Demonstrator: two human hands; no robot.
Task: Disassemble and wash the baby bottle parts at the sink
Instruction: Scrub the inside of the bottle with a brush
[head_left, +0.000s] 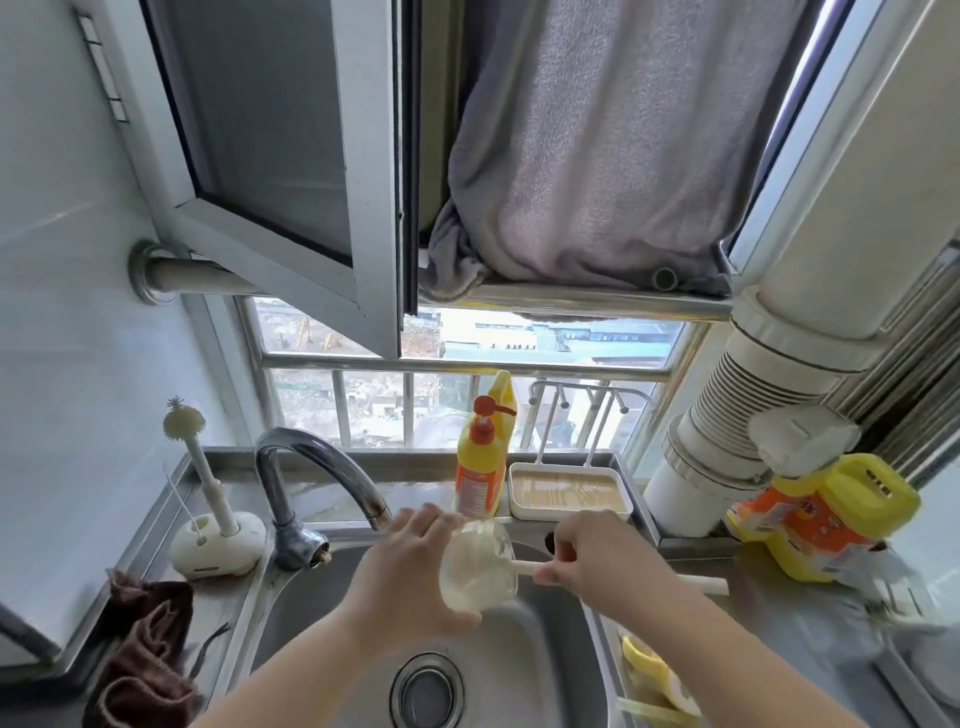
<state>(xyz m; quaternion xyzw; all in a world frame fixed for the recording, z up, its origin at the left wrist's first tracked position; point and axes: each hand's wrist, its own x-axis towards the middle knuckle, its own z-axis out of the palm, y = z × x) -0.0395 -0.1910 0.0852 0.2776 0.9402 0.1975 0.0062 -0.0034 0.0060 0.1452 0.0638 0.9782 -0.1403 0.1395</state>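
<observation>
Sink (545, 649) in the middle, tap (311, 467) behind it on the left, brush stand (218, 540) left of the tap, cloth (145, 649) in front of the stand, soap bottle (480, 467) behind the sink, tray (569, 491) right of the soap bottle, big jug (826, 514) far right on the counter.

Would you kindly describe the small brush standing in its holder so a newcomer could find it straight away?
Start at the curved chrome faucet behind the sink. Just left of it, on the steel counter, sits a rounded white holder. The small brush stands upright in it: a white handle with a pale, spiky round head, unlike the thin wand beside it.
</observation>
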